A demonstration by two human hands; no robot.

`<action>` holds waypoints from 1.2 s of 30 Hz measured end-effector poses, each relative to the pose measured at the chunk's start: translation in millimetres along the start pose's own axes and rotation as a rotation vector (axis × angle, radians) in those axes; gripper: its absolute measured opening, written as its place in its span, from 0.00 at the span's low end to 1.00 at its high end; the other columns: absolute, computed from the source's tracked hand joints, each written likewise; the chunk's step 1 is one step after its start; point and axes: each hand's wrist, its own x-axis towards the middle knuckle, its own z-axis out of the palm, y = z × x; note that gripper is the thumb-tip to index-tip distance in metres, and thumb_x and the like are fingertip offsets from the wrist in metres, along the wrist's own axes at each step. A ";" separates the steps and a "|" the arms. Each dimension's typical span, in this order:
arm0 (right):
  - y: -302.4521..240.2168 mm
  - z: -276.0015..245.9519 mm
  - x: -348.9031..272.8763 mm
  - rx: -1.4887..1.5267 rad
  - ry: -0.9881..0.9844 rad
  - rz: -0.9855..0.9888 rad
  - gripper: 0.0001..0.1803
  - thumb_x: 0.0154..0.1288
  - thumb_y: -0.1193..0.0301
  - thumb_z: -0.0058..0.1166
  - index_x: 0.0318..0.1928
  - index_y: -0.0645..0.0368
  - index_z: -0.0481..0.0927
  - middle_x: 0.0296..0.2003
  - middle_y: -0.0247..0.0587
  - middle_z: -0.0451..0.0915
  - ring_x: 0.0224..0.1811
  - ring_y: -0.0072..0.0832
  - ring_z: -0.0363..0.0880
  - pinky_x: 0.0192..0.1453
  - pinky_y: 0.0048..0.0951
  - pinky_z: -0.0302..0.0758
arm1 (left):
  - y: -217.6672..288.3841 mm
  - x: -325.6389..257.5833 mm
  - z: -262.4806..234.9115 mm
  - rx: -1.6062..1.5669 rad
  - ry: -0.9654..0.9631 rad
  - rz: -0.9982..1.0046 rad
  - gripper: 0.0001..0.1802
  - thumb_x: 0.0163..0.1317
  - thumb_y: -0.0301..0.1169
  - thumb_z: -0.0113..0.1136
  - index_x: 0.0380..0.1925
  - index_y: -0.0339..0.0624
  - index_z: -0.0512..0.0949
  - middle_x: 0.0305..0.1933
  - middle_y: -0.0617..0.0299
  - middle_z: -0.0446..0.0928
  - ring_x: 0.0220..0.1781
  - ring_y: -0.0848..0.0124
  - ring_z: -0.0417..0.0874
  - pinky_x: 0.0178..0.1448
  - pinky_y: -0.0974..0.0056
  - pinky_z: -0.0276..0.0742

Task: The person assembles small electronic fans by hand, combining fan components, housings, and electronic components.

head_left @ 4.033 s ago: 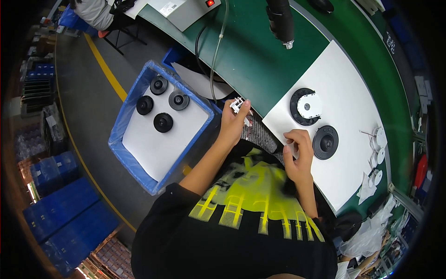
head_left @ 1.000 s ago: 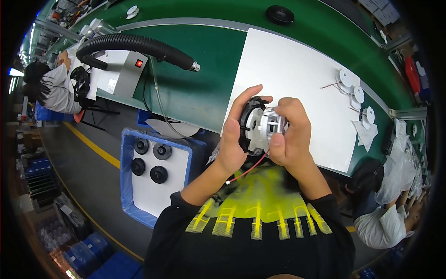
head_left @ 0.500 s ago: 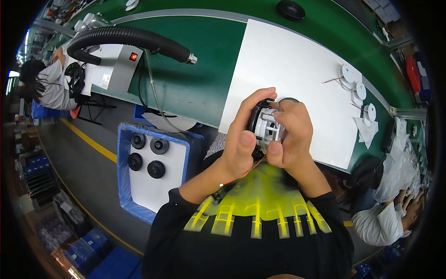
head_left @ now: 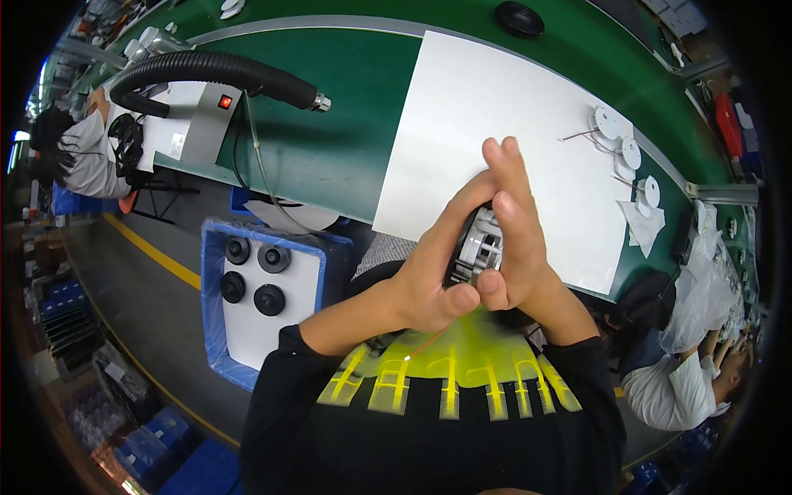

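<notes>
Pressed between my two palms is a round device [head_left: 480, 247] with a black rim and a silver-grey, slotted inner part. Its face is partly covered by my fingers. My left hand [head_left: 429, 268] cups the black side, with the thumb below. From the right, my right hand [head_left: 521, 247] bears on the grey side, its fingers stretched upward and its thumb bent at the lower edge. A thin red wire [head_left: 431, 340] with a small white plug hangs from under the device, in front of my shirt.
A white sheet [head_left: 487, 91] covers part of the green bench. White spools [head_left: 629, 153] with wires lie at its right. To the left stand a blue bin [head_left: 216, 363] holding several black round parts [head_left: 269, 299], and a grey box [head_left: 206, 124] with a black hose [head_left: 247, 76]. Other people sit farther off.
My right hand has gone from gripping the device with bent fingers to pressing it with stretched fingers. My left fingers have moved up beside them. The wire's plug hangs lower.
</notes>
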 end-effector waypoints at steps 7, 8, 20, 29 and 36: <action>10.7 8.2 -20.4 0.078 0.096 0.026 0.33 0.73 0.54 0.34 0.72 0.61 0.58 0.70 0.70 0.56 0.73 0.65 0.52 0.75 0.57 0.49 | -19.0 -2.9 4.2 0.131 -0.040 0.062 0.54 0.62 0.61 0.55 0.71 0.32 0.45 0.72 0.40 0.53 0.72 0.53 0.60 0.73 0.51 0.55; 11.9 7.5 -21.4 0.092 0.126 0.034 0.34 0.73 0.54 0.34 0.72 0.61 0.58 0.71 0.69 0.55 0.74 0.65 0.51 0.75 0.57 0.49 | -19.3 -1.3 5.7 0.145 -0.031 0.052 0.54 0.62 0.60 0.55 0.71 0.31 0.45 0.72 0.40 0.54 0.72 0.53 0.60 0.73 0.52 0.55; 18.9 7.8 -49.6 -0.075 0.278 0.055 0.41 0.66 0.39 0.48 0.75 0.30 0.49 0.55 0.60 0.70 0.42 0.43 0.75 0.46 0.42 0.68 | -41.1 9.2 0.0 0.204 0.035 0.348 0.67 0.51 0.60 0.70 0.74 0.35 0.37 0.70 0.36 0.56 0.67 0.52 0.65 0.69 0.50 0.60; 29.0 -10.7 -35.4 -0.117 0.190 0.016 0.38 0.63 0.49 0.55 0.69 0.48 0.63 0.41 0.49 0.76 0.39 0.42 0.73 0.41 0.41 0.65 | -41.4 13.4 0.4 0.147 0.100 0.156 0.64 0.53 0.62 0.66 0.74 0.35 0.41 0.76 0.39 0.48 0.71 0.57 0.62 0.70 0.54 0.60; 122.8 -138.9 7.9 -0.641 -0.074 0.582 0.33 0.68 0.53 0.49 0.71 0.46 0.61 0.41 0.55 0.79 0.41 0.47 0.78 0.46 0.45 0.72 | -36.1 9.6 -33.0 0.264 0.467 -0.219 0.17 0.73 0.36 0.52 0.36 0.28 0.79 0.31 0.49 0.82 0.32 0.67 0.81 0.42 0.64 0.77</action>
